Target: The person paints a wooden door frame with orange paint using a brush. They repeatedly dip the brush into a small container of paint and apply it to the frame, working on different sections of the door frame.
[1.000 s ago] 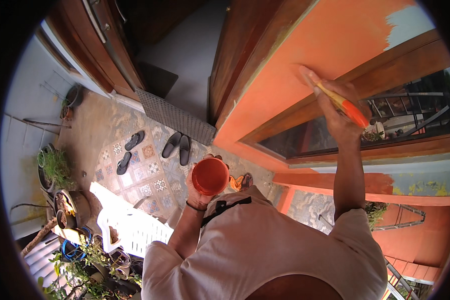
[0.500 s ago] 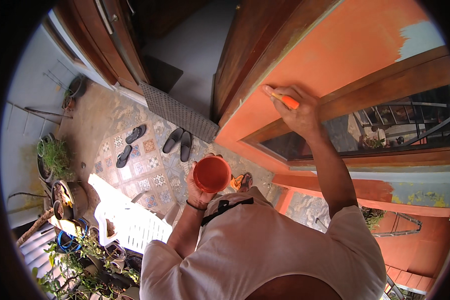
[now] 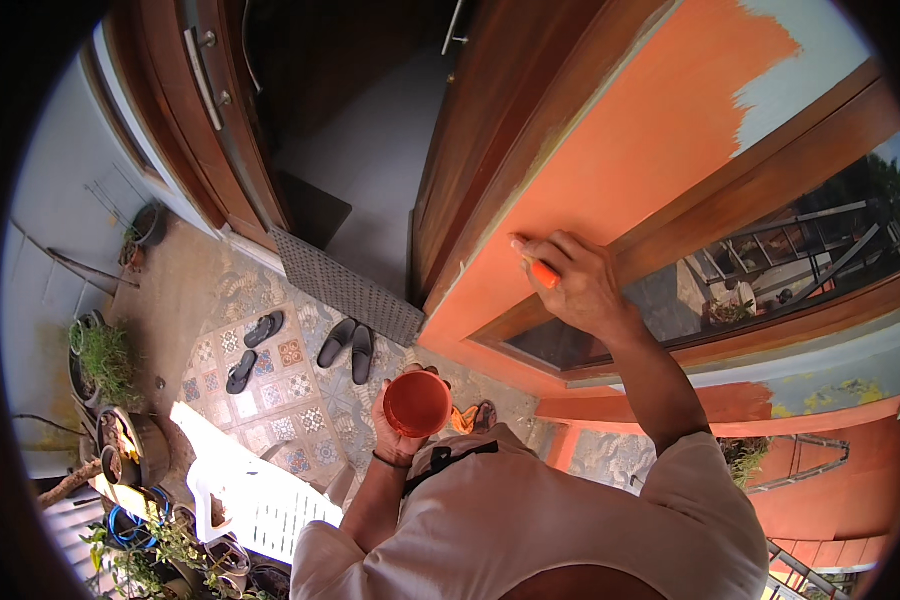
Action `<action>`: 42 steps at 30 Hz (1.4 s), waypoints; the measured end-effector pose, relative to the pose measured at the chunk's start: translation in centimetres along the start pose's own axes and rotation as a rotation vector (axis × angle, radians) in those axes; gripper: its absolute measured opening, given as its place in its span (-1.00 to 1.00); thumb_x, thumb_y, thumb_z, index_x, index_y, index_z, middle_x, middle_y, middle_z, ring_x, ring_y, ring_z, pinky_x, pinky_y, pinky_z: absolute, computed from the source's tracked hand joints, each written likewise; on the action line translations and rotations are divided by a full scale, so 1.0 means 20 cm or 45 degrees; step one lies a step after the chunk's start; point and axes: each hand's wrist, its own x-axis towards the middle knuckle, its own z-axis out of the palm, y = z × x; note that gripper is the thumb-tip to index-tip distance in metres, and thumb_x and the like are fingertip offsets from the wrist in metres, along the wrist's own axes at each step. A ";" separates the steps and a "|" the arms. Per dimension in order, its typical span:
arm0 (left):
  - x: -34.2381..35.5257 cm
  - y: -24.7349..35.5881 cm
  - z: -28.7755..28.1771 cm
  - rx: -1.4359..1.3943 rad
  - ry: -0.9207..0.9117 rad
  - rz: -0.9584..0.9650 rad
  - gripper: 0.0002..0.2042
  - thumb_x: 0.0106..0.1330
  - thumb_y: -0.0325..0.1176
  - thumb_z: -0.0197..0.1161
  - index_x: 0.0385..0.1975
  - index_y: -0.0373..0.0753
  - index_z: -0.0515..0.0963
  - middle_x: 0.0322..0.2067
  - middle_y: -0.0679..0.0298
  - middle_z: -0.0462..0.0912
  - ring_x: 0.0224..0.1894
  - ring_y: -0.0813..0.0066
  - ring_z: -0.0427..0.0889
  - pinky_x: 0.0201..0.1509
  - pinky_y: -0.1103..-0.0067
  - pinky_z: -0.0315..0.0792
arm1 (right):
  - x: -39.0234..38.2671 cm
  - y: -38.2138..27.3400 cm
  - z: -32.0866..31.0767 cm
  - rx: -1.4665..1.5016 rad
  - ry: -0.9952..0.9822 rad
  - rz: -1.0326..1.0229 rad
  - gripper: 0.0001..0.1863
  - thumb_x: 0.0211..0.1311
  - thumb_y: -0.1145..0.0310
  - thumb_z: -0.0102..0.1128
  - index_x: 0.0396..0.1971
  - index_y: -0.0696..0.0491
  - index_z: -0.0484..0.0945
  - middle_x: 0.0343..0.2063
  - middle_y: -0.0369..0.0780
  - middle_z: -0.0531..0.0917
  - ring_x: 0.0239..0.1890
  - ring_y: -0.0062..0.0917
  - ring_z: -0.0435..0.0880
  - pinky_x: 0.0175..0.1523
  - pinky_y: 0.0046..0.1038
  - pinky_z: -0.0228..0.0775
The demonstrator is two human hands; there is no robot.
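My left hand (image 3: 393, 446) is wrapped round a small round tub (image 3: 418, 403), holding it up in front of my body. The tub's inside is coated orange-red; how much paint it contains I cannot tell. My right hand (image 3: 585, 292) reaches out to the right, closed on a paintbrush (image 3: 544, 274) with an orange handle. Its fingers are at the orange wall strip (image 3: 630, 180) between the wooden door frame and the window frame. The brush's bristles are hidden by the hand. Farther up, the orange ends in a ragged edge against a pale patch (image 3: 820, 60).
A dark glass window (image 3: 770, 265) in a brown wooden frame (image 3: 710, 190) lies beside the strip. The open doorway has a grey mat (image 3: 345, 285). Dark sandals (image 3: 348, 350) lie on the tiles. A white plastic chair (image 3: 255, 500) and potted plants (image 3: 110, 365) stand at left.
The whole view has shifted, so the scene sits lower. My right hand stays near the same part of the wall strip, with less of the brush handle showing. My left hand still holds the tub.
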 end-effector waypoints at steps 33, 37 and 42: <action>0.07 -0.01 0.04 -0.049 -0.059 -0.125 -0.37 0.47 0.17 0.18 0.30 -0.25 0.52 0.28 -0.02 0.58 0.30 -0.30 0.54 0.14 -0.24 0.55 | 0.29 -0.11 -1.38 0.284 0.790 0.258 -0.70 0.12 0.67 0.54 -0.11 0.25 0.76 -0.21 -0.19 0.80 -0.21 -0.62 0.76 -0.04 -0.59 0.62; 0.04 0.03 0.08 0.016 -0.074 -0.094 -0.39 0.47 0.15 0.18 0.26 -0.24 0.55 0.27 0.00 0.59 0.28 -0.26 0.55 0.12 -0.20 0.55 | 0.22 -0.07 -1.07 0.504 0.210 0.324 -0.77 0.18 0.68 0.48 -0.16 0.17 0.75 -0.27 -0.29 0.76 -0.21 -0.67 0.73 -0.06 -0.59 0.58; 0.05 0.03 0.13 0.065 -0.063 -0.147 -0.41 0.46 0.15 0.20 0.26 -0.22 0.54 0.27 0.04 0.60 0.28 -0.20 0.55 0.12 -0.13 0.54 | 0.35 0.08 -1.25 0.350 0.452 0.305 -0.78 0.21 0.65 0.49 -0.13 0.22 0.76 -0.23 -0.27 0.78 -0.20 -0.65 0.73 -0.08 -0.56 0.55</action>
